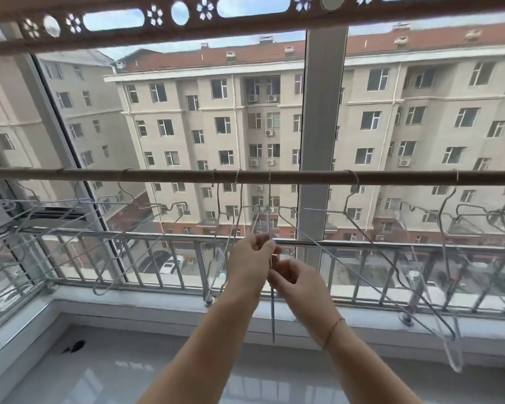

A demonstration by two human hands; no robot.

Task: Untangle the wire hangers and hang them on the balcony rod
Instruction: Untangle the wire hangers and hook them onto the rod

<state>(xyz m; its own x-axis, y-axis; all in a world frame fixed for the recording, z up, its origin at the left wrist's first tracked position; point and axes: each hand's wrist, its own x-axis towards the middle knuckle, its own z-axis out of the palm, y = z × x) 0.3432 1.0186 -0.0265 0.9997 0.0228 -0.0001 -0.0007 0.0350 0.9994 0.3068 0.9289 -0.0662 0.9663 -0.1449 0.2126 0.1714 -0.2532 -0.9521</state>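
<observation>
while the fingertips (268,245) of the left hand (250,258) pinch the wire hanger (272,316) that hangs edge-on below the balcony rod (158,174), the right hand (298,282) curls its fingers (276,274) round the same wire just beneath, so both hands are closed on it and neither is spread. its top runs up to the rod above the hands, but the wire is so thin there that i cannot tell whether the hook is fully seated. a neighbouring hanger (318,242) slants down just beside the right hand, and a pull sideways could, i judge, snag it and drag its hook along or off the rod. a sharp tug might equally unseat the held one. hangers to the left (158,206) cross one another and run out of frame. hangers to the right (478,212) are blurred, so which are still tangled is hard to say. the hands hide where the wires meet, and i cannot tell whether they hold one hanger or two.
</observation>
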